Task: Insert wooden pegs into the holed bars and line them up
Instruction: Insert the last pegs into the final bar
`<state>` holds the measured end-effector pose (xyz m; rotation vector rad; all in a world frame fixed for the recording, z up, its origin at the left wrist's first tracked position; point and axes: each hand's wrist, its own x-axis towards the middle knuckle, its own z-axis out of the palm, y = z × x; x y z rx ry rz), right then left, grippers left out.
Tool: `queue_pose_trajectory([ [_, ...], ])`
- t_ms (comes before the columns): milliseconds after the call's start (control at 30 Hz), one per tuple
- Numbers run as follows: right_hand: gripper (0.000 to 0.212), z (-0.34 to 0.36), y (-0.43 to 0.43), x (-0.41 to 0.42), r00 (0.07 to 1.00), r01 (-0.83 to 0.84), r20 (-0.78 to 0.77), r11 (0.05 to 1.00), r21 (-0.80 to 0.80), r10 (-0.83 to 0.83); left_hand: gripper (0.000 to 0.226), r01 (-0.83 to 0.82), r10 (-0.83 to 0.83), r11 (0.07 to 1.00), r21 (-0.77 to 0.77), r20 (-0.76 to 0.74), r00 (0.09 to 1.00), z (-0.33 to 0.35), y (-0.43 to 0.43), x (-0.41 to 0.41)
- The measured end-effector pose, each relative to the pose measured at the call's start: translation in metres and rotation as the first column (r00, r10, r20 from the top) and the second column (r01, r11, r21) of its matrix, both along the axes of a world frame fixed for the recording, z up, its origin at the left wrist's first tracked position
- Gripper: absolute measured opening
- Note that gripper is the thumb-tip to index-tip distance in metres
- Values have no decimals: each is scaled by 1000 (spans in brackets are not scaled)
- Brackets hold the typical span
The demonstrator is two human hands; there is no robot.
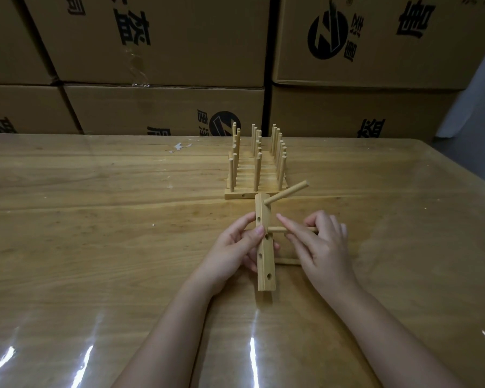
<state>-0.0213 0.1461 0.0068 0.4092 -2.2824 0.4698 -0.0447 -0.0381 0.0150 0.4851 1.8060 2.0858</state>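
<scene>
Backdrop: cardboard boxes (163,107) stacked behind the table (95,247), and a white scrap (179,147) near its far edge.
Finished row (256,175): bars side by side just beyond the hands, upright pegs in three files.
In the way: the right hand half-hides a stick (286,261) lying under it.
Left hand (235,247): grips the bar (265,264) mid-length, lifted and pointing away.
Right hand (319,242): pinches a peg (277,230), tip at the bar's side.
Count: two pegs on this bar, counting the far peg (287,193); four open holes showing. The row's bars are too crowded to count.

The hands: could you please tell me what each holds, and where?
Left hand grips the holed bar at its middle; right hand pinches a peg mid-shaft.
</scene>
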Motion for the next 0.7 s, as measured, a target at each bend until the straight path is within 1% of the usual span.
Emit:
queue_pose_trajectory([
  [200, 31, 2, -3, 3, 1000, 2, -11, 1000, -4, -2, 65, -30, 29, 999, 25, 30, 999, -1, 1, -2],
  [333, 29, 2, -2, 2, 999, 34, 7, 999, -22, -34, 68, -19, 16, 999, 49, 59, 998, -3, -1, -3],
  [367, 28, 2, -1, 2, 999, 40, 12, 999, -21, -40, 65, -12, 9, 999, 45, 58, 998, -4, -1, -3],
  [500, 26, 4, -3, 3, 999, 34, 0, 999, -12, -34, 36, -4, 3, 1000, 9, 32, 999, -7, -1, -3],
  [700, 25, 11, -4, 5, 998, 37, -57, 999, 14, -36, 27, -15, 14, 1000, 10, 33, 999, -8, -1, -4],
])
